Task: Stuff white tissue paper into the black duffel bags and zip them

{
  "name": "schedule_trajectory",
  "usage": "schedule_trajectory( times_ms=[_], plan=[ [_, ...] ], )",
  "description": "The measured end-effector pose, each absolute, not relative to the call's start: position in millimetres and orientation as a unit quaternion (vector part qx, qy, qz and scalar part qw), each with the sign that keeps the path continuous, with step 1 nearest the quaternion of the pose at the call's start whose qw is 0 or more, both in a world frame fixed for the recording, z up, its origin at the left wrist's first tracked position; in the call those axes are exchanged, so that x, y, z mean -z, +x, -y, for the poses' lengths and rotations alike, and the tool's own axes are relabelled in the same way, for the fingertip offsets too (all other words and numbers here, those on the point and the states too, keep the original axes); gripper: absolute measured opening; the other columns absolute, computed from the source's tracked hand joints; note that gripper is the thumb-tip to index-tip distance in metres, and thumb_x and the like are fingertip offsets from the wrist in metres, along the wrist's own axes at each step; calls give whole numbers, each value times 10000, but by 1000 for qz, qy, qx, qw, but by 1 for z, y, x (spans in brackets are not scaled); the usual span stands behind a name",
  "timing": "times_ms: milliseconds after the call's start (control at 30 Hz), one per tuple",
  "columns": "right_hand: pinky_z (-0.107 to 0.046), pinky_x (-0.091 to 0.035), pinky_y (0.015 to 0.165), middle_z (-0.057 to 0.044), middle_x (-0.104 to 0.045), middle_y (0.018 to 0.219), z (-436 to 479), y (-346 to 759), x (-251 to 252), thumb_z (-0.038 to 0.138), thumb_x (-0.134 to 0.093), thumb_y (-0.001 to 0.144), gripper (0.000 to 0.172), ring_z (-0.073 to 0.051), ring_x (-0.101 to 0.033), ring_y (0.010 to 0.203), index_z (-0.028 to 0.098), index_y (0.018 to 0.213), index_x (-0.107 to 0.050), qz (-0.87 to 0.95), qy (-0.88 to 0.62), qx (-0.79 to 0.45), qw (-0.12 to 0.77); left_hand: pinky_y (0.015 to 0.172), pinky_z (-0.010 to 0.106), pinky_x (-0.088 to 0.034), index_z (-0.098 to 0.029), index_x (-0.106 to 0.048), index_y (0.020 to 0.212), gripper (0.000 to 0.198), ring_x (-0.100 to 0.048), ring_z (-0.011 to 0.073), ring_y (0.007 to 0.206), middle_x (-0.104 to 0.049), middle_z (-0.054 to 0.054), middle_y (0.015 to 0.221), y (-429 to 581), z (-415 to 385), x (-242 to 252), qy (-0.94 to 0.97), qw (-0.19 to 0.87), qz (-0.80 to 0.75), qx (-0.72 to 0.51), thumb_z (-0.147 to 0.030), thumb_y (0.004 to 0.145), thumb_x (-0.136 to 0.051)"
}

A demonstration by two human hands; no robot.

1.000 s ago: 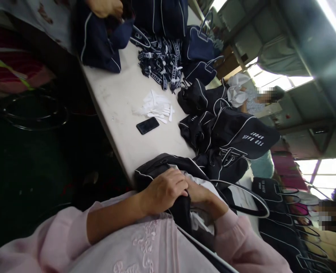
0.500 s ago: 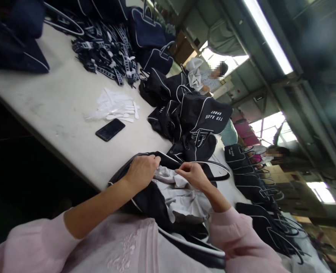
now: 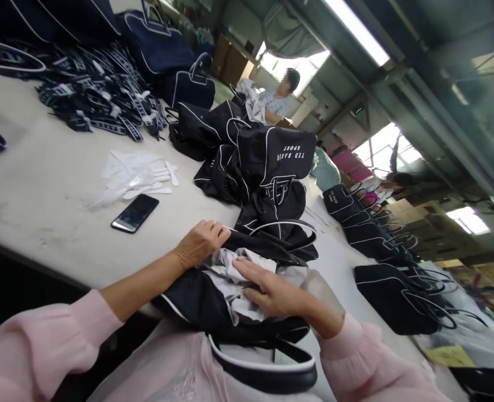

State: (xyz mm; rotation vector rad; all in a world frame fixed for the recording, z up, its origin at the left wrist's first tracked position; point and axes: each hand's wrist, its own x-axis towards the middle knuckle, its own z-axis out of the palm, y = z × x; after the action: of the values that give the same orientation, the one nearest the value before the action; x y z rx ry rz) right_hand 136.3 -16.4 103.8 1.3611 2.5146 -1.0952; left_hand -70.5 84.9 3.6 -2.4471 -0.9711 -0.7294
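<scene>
Pale work table (image 3: 41, 223) behind; I log one black fabric bag with white piping (image 3: 190, 301) lying before me, long axis crosswise. Right hand (image 3: 272, 290) pressed flat, fingers spread, on its grey lining (image 3: 224, 273); left hand (image 3: 200, 243) on the far edge, fingers together, pinch unclear.

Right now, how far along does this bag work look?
Plenty looks finished: black bags with white piping are piled on the table, and more lie to the right. In hand is another black bag, under the left hand, while the right hand presses its grey lining. Seemingly left: a heap of woven navy straps.
</scene>
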Motion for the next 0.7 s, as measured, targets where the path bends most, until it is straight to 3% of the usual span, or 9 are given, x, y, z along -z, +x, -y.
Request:
schedule_trajectory(
  times_ms=[67,133,233,300,400,567,700],
  plan=[
    [-387,-187,1221,-153,-242,1580,14,136,-95,195,-439,933,640,-207,-198,1478,78,1532,-243,-823,430,371,22,563,333,-367,-120,-558,959,92,-501,198,614,-548,48,744,-67,-82,-9,-864,257,271,337,-131,938,-469],
    [-381,-295,1166,-167,-386,1505,7,134,-82,165,-433,922,583,-218,-359,1397,87,1492,-335,-830,427,358,-18,554,321,-363,-110,-555,967,109,-492,173,589,-535,25,701,-61,-79,-15,-855,273,237,372,-140,956,-450],
    [-292,-469,898,-111,-664,1120,-15,130,-57,86,-463,860,365,-188,-599,999,103,1192,-614,-830,456,314,-62,558,314,-367,-133,-535,861,146,-494,167,578,-518,13,657,-51,-75,-22,-862,265,204,380,-83,947,-428],
    [-245,-448,734,-67,-687,873,-35,129,-39,42,-494,810,209,-152,-581,781,100,897,-676,-819,502,273,-55,556,325,-359,-151,-511,790,179,-479,179,570,-501,15,645,-48,-74,-24,-872,243,198,377,-64,930,-440],
    [-239,-403,666,-61,-684,760,-58,129,-21,50,-557,803,162,-133,-552,679,102,690,-661,-799,560,205,-75,558,338,-341,-165,-497,743,201,-448,193,564,-466,12,631,-47,-71,-24,-873,215,227,375,-66,917,-475],
    [-300,-445,788,-67,-709,819,-24,126,-25,240,-625,889,151,-171,-611,781,148,820,-723,-784,571,27,-242,590,357,-327,-195,-472,729,209,-457,218,635,-476,19,673,-49,-54,-23,-847,162,329,384,-113,896,-566],
    [-369,-469,919,-95,-662,1019,38,131,-36,177,-621,888,185,-199,-587,980,175,1062,-685,-778,521,-54,-347,610,362,-323,-198,-461,733,210,-452,216,659,-478,20,690,-50,-37,-21,-831,125,365,400,-133,898,-573]
  ],
)
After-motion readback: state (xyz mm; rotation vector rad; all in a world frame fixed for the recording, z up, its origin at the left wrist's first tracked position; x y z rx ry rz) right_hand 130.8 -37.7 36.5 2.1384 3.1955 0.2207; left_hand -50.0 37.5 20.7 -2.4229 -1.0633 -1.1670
